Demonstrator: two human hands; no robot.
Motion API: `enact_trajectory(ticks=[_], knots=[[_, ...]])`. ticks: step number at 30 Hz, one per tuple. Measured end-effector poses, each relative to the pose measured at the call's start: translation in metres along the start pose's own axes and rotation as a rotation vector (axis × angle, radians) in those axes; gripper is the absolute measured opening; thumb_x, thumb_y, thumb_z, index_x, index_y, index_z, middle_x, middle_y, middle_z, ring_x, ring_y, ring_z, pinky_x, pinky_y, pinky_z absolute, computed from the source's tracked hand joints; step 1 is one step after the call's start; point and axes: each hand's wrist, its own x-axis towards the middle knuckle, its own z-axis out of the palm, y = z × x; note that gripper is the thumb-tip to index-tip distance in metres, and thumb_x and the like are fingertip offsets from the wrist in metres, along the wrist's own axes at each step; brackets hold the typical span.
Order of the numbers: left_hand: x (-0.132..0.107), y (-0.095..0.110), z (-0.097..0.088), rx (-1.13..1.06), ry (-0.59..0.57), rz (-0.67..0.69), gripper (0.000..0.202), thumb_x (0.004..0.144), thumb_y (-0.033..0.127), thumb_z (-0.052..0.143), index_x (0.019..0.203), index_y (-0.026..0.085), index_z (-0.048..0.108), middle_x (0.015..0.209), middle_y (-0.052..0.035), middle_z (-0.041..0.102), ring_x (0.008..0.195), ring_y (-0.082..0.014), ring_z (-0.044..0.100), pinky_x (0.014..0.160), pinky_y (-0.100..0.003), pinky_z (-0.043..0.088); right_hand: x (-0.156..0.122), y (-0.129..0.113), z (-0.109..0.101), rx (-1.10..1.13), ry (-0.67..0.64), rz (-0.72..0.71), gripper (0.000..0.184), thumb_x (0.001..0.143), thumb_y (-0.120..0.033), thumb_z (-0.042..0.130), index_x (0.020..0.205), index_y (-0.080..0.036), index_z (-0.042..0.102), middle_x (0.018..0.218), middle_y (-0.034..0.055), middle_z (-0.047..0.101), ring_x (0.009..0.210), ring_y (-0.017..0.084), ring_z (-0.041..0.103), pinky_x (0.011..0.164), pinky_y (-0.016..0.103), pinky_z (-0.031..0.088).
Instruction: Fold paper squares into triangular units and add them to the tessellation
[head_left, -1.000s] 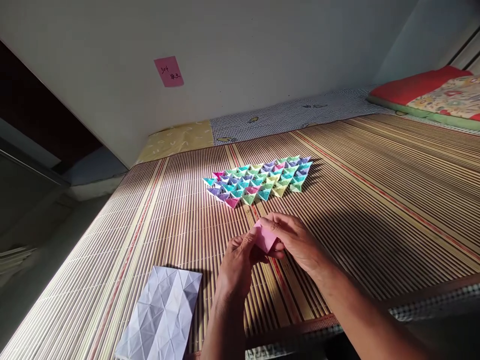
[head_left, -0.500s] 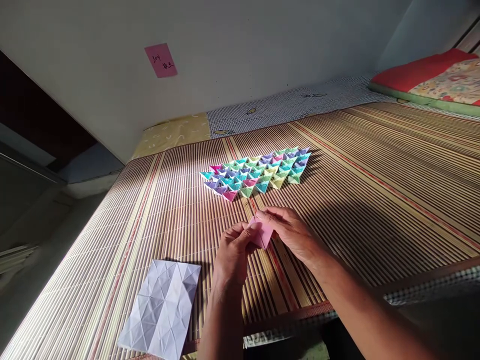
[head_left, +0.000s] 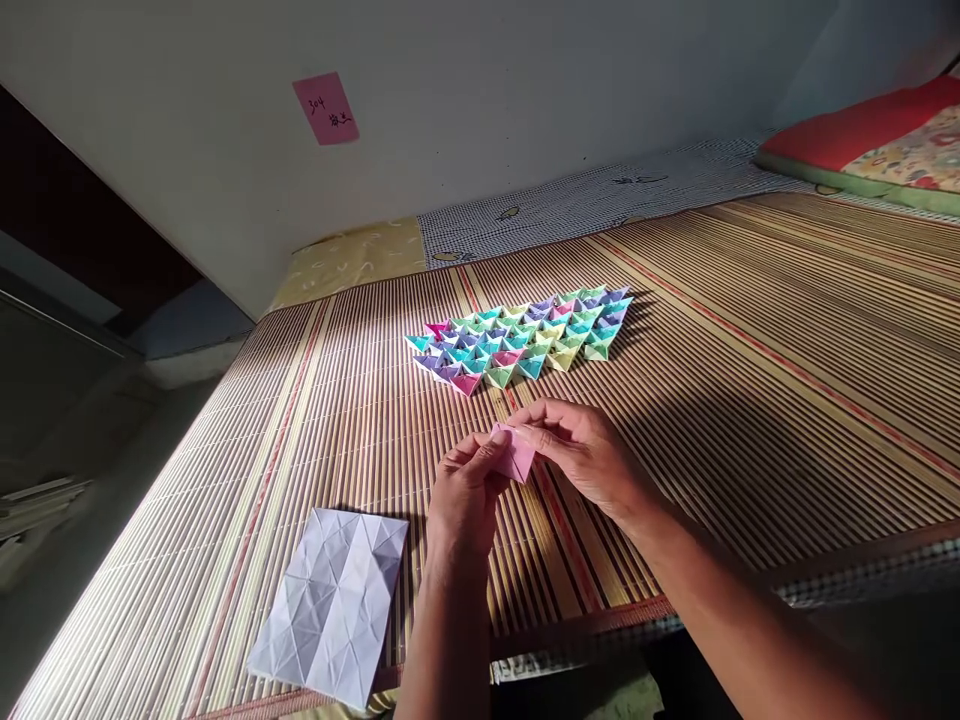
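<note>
A small folded piece of pink paper is held up above the striped mat, between my two hands. My left hand pinches its left side, thumb on top. The fingers of my right hand are closed at its upper right edge; the fingertips partly cover that corner. Beyond the hands, several small folded paper boats in pink, teal, green, yellow and purple stand in close rows on the mat. A creased white paper sheet lies left of my left forearm, near the front edge.
The slatted bamboo mat covers the bed. A checked cloth and a yellow cloth run along the wall. Folded red bedding lies at the far right. A pink note is stuck on the wall.
My right fingers have shifted down along the pink paper's upper edge, and its top corner now appears lower and flatter. The whole view has shifted slightly. The boats and white sheet stay put.
</note>
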Motion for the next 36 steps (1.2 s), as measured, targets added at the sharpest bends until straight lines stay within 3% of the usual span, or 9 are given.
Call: enact_trajectory(ticks=[3, 5, 9, 16, 23, 31, 36], knots=[[0.002, 0.002, -0.004, -0.076, 0.063, -0.028, 0.027, 0.055, 0.021, 0.093, 0.062, 0.012, 0.069, 0.062, 0.0012, 0.065, 0.056, -0.0070, 0.059, 0.054, -0.016, 0.047, -0.003, -0.009, 0.001, -0.179, 0.015, -0.191, 0.021, 0.094, -0.023, 0.060, 0.109, -0.021, 0.074, 0.100, 0.0057, 0.074, 0.093, 0.021, 0.070, 0.083, 0.034, 0.055], [0.004, 0.004, -0.008, -0.116, 0.093, -0.036, 0.022, 0.058, 0.017, 0.090, 0.063, 0.012, 0.069, 0.063, 0.0009, 0.066, 0.055, -0.0072, 0.059, 0.050, -0.016, 0.046, -0.006, -0.015, 0.001, -0.308, -0.030, -0.365, 0.026, 0.091, -0.012, 0.056, 0.106, -0.023, 0.074, 0.106, 0.0054, 0.072, 0.102, 0.021, 0.068, 0.092, 0.036, 0.053], [0.006, 0.005, -0.013, -0.169, 0.102, -0.025, 0.015, 0.062, 0.013, 0.085, 0.066, 0.012, 0.070, 0.068, -0.0004, 0.069, 0.059, -0.0086, 0.063, 0.055, -0.017, 0.050, -0.009, -0.018, 0.004, -0.485, -0.109, -0.536, 0.029, 0.089, -0.006, 0.057, 0.104, -0.024, 0.073, 0.106, 0.0049, 0.069, 0.106, 0.022, 0.064, 0.095, 0.039, 0.051], [0.006, 0.006, -0.014, -0.176, 0.089, -0.022, 0.015, 0.061, 0.013, 0.085, 0.066, 0.011, 0.072, 0.068, -0.0012, 0.070, 0.059, -0.0087, 0.063, 0.057, -0.018, 0.052, -0.011, -0.019, 0.006, -0.642, -0.130, -0.612, 0.025, 0.092, -0.005, 0.058, 0.104, -0.023, 0.071, 0.104, 0.0052, 0.069, 0.102, 0.023, 0.063, 0.095, 0.041, 0.050], [0.003, 0.007, -0.013, -0.105, 0.057, -0.018, 0.019, 0.057, 0.018, 0.088, 0.063, 0.011, 0.071, 0.061, 0.0002, 0.065, 0.053, -0.0077, 0.057, 0.053, -0.019, 0.047, -0.012, -0.018, 0.006, -0.652, -0.148, -0.588, 0.020, 0.096, -0.011, 0.060, 0.107, -0.023, 0.072, 0.105, 0.0059, 0.070, 0.102, 0.023, 0.063, 0.094, 0.042, 0.051], [0.000, 0.005, -0.007, -0.049, -0.026, 0.021, 0.028, 0.056, 0.025, 0.093, 0.060, 0.013, 0.068, 0.059, 0.0021, 0.061, 0.052, -0.0068, 0.055, 0.051, -0.019, 0.046, -0.011, -0.012, 0.009, -0.612, -0.073, -0.573, 0.014, 0.097, -0.014, 0.062, 0.095, -0.022, 0.073, 0.096, 0.0052, 0.068, 0.095, 0.022, 0.063, 0.086, 0.038, 0.051], [0.000, 0.005, -0.005, -0.005, -0.031, 0.029, 0.034, 0.050, 0.031, 0.096, 0.062, 0.012, 0.070, 0.058, 0.0012, 0.064, 0.049, -0.0069, 0.055, 0.048, -0.018, 0.044, -0.010, -0.008, 0.009, -0.617, -0.103, -0.545, 0.015, 0.098, -0.012, 0.060, 0.089, -0.021, 0.069, 0.088, 0.0041, 0.065, 0.089, 0.021, 0.060, 0.080, 0.036, 0.049]])
